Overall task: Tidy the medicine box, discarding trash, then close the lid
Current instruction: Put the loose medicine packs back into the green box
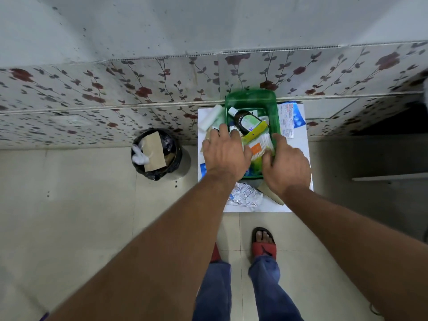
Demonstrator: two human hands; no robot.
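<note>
Right of frame centre, the green medicine box (276,121) sat on a white table (301,144), its long axis running toward the wall, lid (250,98) raised at the upper end. Left hand (225,154) lay spread over the contents; right hand (286,165) curled at the rim, perhaps gripping a packet (260,144). A brown bottle (244,119) pointed upper left.

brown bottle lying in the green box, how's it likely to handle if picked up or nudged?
The brown bottle looks like glass, so probably rigid, fairly heavy for its size, and breakable if dropped. It lies on its side in the green box, so a nudge could roll it, though the packets packed beside it would likely stop that.
</note>
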